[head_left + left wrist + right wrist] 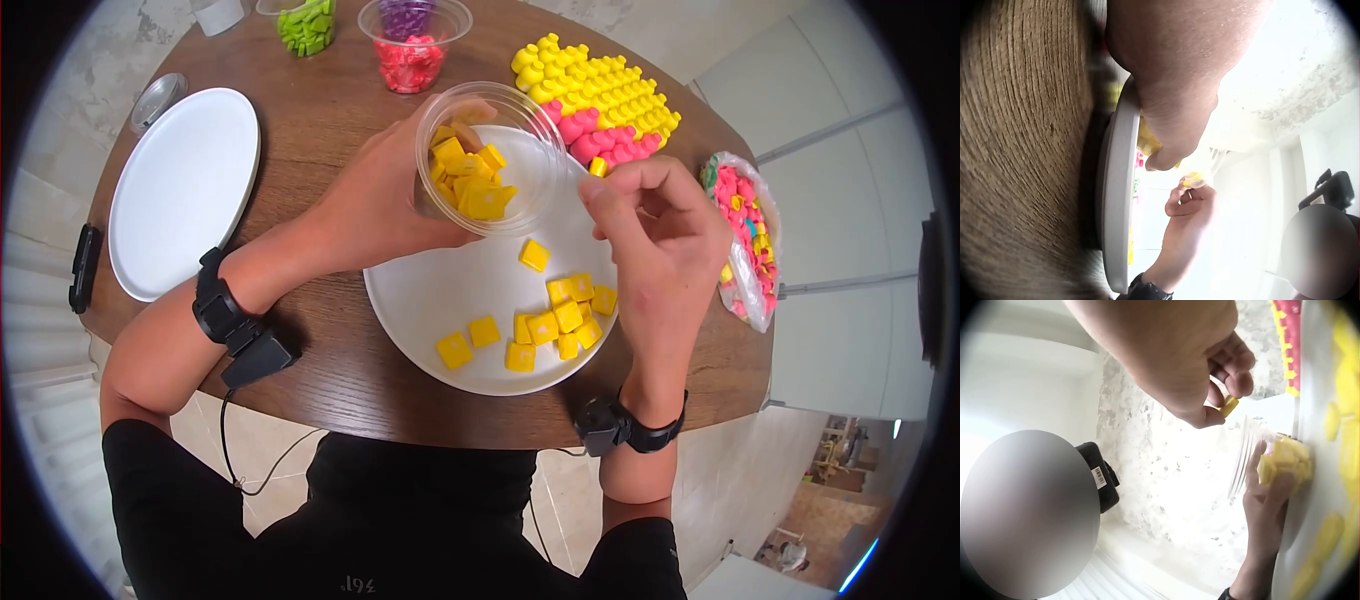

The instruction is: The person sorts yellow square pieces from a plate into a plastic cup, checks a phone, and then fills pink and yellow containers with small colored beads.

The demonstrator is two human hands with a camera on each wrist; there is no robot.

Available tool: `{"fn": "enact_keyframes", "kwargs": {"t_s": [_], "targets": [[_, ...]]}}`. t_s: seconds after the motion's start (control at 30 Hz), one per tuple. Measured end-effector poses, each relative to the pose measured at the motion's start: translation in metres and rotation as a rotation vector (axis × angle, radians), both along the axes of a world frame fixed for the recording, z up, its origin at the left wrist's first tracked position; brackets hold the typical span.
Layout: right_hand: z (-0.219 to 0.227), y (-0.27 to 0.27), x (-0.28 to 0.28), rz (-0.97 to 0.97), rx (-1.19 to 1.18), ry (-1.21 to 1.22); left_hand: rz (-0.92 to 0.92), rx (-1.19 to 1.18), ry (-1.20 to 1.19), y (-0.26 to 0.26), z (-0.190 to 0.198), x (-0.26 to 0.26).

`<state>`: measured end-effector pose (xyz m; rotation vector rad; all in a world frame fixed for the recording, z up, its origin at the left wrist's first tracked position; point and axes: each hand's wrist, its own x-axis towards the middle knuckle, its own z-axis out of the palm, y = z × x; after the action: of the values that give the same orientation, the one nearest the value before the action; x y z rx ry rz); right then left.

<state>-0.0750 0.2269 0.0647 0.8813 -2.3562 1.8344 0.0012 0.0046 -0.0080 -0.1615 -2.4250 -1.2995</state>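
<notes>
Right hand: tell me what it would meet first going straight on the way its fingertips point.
Most likely the clear cup held by the left hand: in the head view, the right hand, pinching a yellow piece, points toward it. Depth is unclear; it might pass above.

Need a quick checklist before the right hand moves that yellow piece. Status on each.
1. Grip on the piece: ok. The right hand pinches the yellow piece between thumb and fingers.
2. Cup held: ok. The left hand has the clear cup in its grasp.
3. Cup mouth uncovered: ok. No lid on it; yellow pieces show inside.
4. Piece over the cup mouth: not ok. In the head view it is beside the rim.
5. Middle plate free of loose pieces: not ok. Several lie on it.
6. Cup base resting on the plate: cannot tell.
</notes>
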Motion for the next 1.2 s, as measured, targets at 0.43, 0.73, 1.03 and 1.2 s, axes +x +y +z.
{"fn": "enact_keyframes", "kwargs": {"t_s": [0.43, 0.73, 1.03, 1.2], "targets": [[-0.008, 0.007, -0.015, 0.048, 0.253, 0.009, 0.015, -0.047, 0.051, 0.000, -0.002, -0.001], [-0.012, 0.007, -0.005, 0.160, 0.756, 0.129, 0.010, -0.028, 0.036, 0.000, -0.002, -0.001], [-0.014, 0.008, -0.004, 0.164, 0.707, 0.157, 0.003, 0.016, -0.018, 0.000, 0.001, 0.000], [-0.009, 0.006, -0.001, 0.169, 0.626, 0.037, 0.004, -0.023, 0.035, -0.001, -0.003, -0.001]]}}
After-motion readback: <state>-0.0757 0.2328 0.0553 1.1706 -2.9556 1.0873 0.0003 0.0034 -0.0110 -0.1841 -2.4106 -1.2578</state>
